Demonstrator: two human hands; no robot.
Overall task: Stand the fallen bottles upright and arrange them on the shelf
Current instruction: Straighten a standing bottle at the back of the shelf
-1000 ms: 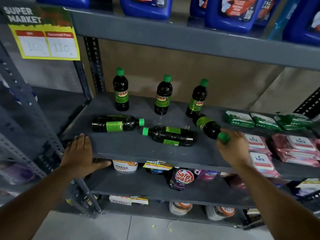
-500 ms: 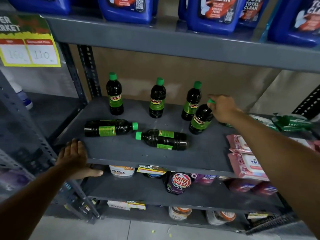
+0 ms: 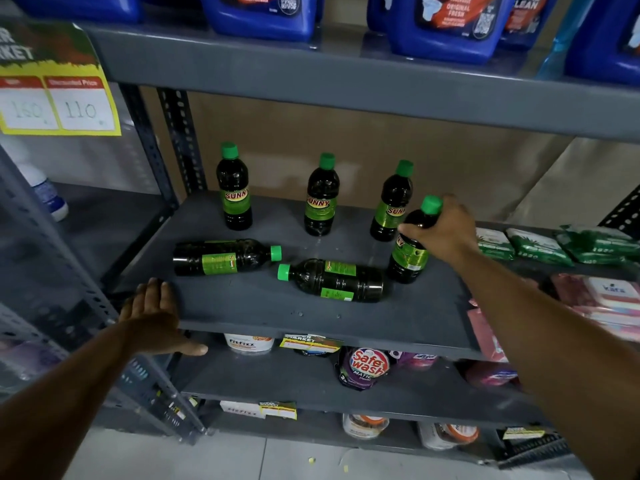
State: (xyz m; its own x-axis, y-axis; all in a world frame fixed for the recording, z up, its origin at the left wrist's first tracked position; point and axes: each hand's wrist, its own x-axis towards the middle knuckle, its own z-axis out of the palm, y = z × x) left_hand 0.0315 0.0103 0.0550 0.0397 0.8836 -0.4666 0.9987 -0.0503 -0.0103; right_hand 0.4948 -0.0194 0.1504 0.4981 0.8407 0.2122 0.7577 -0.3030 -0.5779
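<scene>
Since a second ago the right hand (image 3: 446, 232) has raised the held bottle (image 3: 412, 244) from lying to near upright, right of centre, fingers clamped round its neck. Left hand (image 3: 152, 313) stays flat, fingers spread, on the grey metal shelf (image 3: 242, 306) edge. Count: three bottles standing at rear, two lying at centre.

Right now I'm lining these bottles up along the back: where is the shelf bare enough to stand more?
Bare gaps lie between the three upright bottles at the back, and along the front edge of the shelf. The middle is crowded by two lying bottles; the right hand holds a fourth.
</scene>
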